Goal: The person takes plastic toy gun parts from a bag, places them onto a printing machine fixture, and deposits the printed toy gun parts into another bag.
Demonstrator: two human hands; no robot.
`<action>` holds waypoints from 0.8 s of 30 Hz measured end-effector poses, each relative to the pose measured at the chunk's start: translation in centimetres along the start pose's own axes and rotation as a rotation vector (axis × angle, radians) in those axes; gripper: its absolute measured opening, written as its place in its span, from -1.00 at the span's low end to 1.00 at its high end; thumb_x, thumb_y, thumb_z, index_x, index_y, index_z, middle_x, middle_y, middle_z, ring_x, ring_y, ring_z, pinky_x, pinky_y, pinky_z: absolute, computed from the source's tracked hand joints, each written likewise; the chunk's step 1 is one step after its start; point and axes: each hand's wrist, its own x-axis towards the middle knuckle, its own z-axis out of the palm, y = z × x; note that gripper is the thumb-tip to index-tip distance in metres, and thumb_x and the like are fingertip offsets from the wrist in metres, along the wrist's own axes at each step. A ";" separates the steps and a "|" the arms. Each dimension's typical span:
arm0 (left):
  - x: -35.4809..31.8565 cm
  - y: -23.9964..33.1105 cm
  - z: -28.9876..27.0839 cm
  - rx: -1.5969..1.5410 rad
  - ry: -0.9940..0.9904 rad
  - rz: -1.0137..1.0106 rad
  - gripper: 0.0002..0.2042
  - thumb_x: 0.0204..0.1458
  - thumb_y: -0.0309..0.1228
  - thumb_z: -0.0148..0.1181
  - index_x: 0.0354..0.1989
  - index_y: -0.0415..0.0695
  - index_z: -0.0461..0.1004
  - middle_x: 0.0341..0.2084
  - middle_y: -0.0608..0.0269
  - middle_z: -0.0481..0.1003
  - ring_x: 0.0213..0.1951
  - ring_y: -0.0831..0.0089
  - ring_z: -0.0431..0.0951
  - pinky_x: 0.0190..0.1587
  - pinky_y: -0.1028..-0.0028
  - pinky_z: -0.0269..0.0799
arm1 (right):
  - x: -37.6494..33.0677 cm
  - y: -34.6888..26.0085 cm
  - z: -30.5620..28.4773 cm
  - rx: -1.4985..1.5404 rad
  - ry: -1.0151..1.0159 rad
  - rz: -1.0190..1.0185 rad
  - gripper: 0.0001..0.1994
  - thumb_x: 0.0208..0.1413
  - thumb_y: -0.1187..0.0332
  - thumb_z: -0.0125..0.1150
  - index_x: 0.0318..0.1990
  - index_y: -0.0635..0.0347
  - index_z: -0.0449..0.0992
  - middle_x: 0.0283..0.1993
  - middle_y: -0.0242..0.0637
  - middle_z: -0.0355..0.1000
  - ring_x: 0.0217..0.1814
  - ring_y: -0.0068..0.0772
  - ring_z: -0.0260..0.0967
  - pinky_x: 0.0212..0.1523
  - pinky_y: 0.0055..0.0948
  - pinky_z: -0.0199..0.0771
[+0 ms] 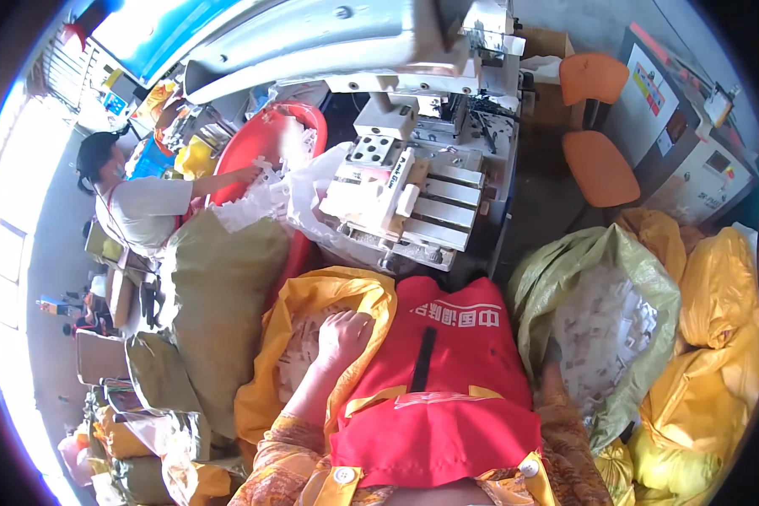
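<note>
My left hand [343, 337] is over the mouth of a yellow woven sack [270, 392] on my left, its fingers curled. Whatever those fingers hold is hidden. Small white plastic pieces [299, 358] fill that sack. On my right, a green woven sack [535, 291] stands open, holding many small whitish pieces [603, 337]. My right hand [553, 352] is in shadow at this sack's near-left side, and its fingers cannot be made out. Ahead of me is a machine with a slotted metal bed [438, 207] and a block with round holes [374, 152].
A person [148, 202] at the left reaches into a red tub [249, 148] of white pieces. A large full olive sack [219, 287] stands between us. An orange chair [600, 169] is at the far right, with yellow sacks [708, 363] stacked nearer. My red apron [447, 354] covers my lap.
</note>
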 end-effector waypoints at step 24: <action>5.6 16.4 8.1 -2.196 -1.055 -0.752 -0.47 0.11 0.01 -0.01 0.08 -0.16 0.26 -0.05 0.05 0.40 -0.05 0.21 0.43 0.01 0.19 0.37 | -28.0 -23.8 -20.1 0.204 0.948 -1.167 -0.74 -0.26 0.49 0.27 -0.29 0.07 0.53 -0.15 -0.29 0.35 -0.11 -0.24 0.34 -0.10 -0.28 0.39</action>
